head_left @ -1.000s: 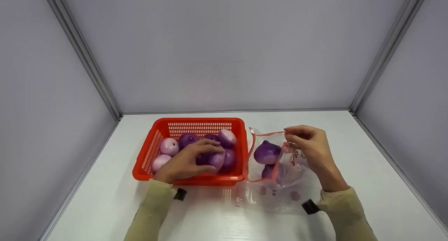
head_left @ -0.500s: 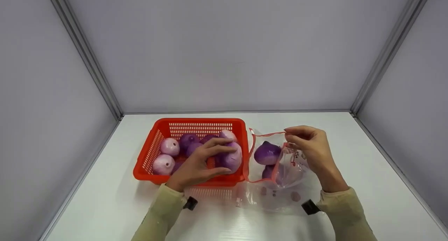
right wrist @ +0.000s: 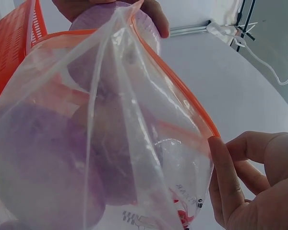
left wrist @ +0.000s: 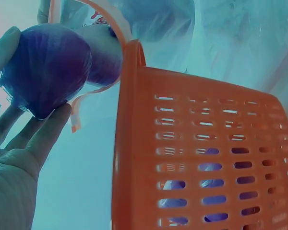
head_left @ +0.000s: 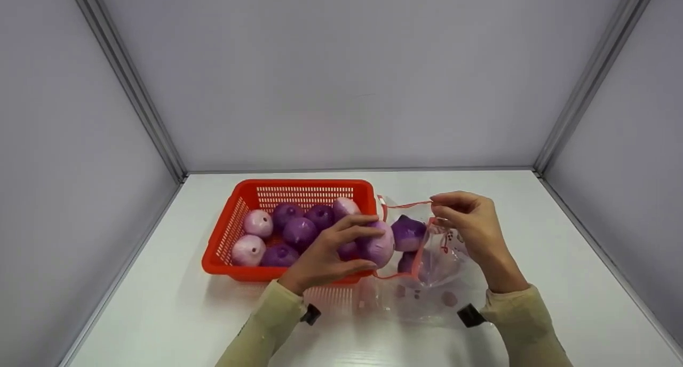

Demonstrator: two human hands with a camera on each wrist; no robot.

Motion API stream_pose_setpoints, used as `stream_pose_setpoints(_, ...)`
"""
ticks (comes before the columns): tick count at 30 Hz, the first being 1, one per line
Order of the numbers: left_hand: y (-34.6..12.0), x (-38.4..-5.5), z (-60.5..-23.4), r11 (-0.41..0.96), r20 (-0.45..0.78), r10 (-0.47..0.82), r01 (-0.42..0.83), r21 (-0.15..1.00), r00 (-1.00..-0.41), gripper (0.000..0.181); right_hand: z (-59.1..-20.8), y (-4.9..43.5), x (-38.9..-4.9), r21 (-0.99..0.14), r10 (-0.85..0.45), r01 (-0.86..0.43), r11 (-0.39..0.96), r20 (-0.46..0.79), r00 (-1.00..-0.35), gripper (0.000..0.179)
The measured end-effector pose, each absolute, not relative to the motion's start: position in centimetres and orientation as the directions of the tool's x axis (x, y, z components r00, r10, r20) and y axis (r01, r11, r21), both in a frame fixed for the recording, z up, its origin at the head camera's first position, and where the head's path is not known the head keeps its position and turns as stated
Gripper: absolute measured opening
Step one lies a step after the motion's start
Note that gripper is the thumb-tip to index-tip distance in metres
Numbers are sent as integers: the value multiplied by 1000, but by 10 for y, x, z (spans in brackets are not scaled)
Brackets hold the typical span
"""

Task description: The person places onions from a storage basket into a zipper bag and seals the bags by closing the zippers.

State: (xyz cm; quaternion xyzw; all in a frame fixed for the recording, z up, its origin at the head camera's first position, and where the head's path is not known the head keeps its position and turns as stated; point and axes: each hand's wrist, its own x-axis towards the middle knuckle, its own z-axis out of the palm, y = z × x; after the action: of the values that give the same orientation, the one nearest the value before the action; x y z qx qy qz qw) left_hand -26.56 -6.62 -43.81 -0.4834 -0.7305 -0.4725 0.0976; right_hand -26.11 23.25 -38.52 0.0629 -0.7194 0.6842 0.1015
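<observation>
My left hand (head_left: 333,249) grips a purple and white onion (head_left: 378,245) between thumb and fingers, over the basket's right rim and at the mouth of a clear zip bag. In the left wrist view the same onion (left wrist: 50,67) hangs with its pointed end downward. My right hand (head_left: 472,225) pinches the red edge of the bag (head_left: 445,260) and keeps its mouth apart. Inside the bag lie an onion (head_left: 408,232) and another onion (head_left: 408,263), partly hidden by the plastic. Through the film, the right wrist view shows a blurred onion (right wrist: 43,163).
The red plastic basket (head_left: 219,249) stands left of the bag on the white table (head_left: 160,313). It holds several more onions (head_left: 300,232). Pale panels (head_left: 347,89) enclose the back and sides.
My left hand has lifted the onion from among the others and carried it rightward to the bag's mouth. The right hand has hardly moved and still pinches the bag.
</observation>
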Motion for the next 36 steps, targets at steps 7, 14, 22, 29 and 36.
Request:
stream_pose_setpoints(7, -60, -266, -438, 115, 572, 623, 786, 608, -534, 53, -384, 232, -261, -969, 55, -240, 56, 243, -969, 24)
stream_pose_setpoints(14, -55, -268, -438, 154, 566, 621, 792, 590, -542, 53, -381, 231, -262, -967, 53, -253, 28, 255, -966, 17)
stream_pose_setpoints(22, -47, -272, -443, 195, 589, 602, 814, 547, -540, 55, -378, 229, -261, -967, 53, -255, 20, 256, -965, 24)
stream_pose_setpoints(29, -39, -272, -445, 215, 606, 593, 829, 516, -531, 59, -375, 228, -260, -966, 50, -256, 33, 258, -965, 24)
stream_pose_setpoints(36, -35, -273, -446, 274, 615, 580, 839, 470, -534, 64, -370, 228, -258, -960, 44, -273, 66, 276, -960, 23)
